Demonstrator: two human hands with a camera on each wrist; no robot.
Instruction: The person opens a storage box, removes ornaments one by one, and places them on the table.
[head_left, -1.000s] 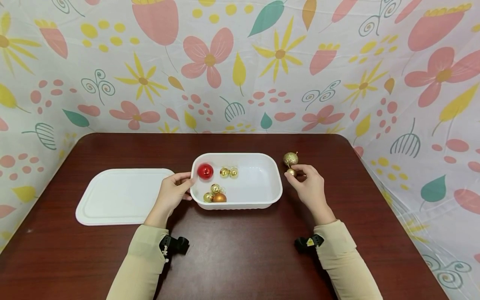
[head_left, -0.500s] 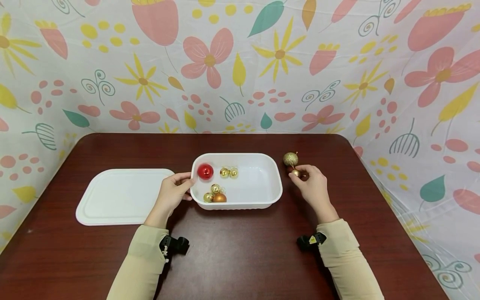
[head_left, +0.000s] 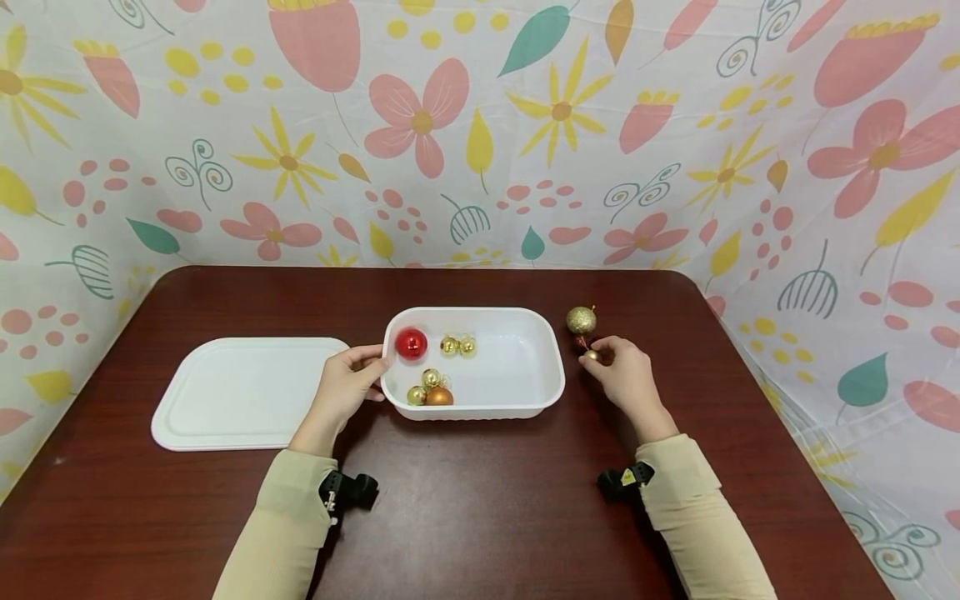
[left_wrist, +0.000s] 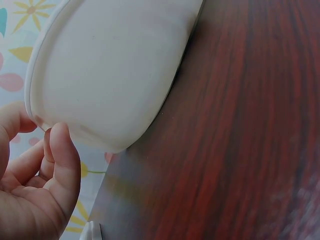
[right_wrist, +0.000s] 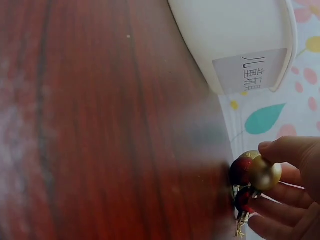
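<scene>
My left hand (head_left: 343, 387) pinches the left rim of a white plastic box (head_left: 510, 411). In the left wrist view, its thumb (left_wrist: 65, 155) presses the box's outer wall. The box holds a shiny red bauble (head_left: 411, 343), a pair of small gold baubles (head_left: 457, 345), and several gold baubles around an orange one (head_left: 439, 396). To the right of the box, my right hand (head_left: 628, 379) holds a small gold bauble (right_wrist: 264, 173) between thumb and fingers. Dark red baubles (right_wrist: 240, 171) sit close beside it, and a glittery gold bauble (head_left: 581, 320) lies just behind.
A white lid (head_left: 240, 392) lies flat on the dark wooden table (head_left: 480, 508), left of the box. A label with characters (right_wrist: 250, 70) is on the box's right end. A floral curtain (head_left: 480, 167) hangs behind the table.
My right hand has shifted slightly right and toward me with the gold bauble, uncovering a dark red bauble behind it. The left hand and the box stay put.
</scene>
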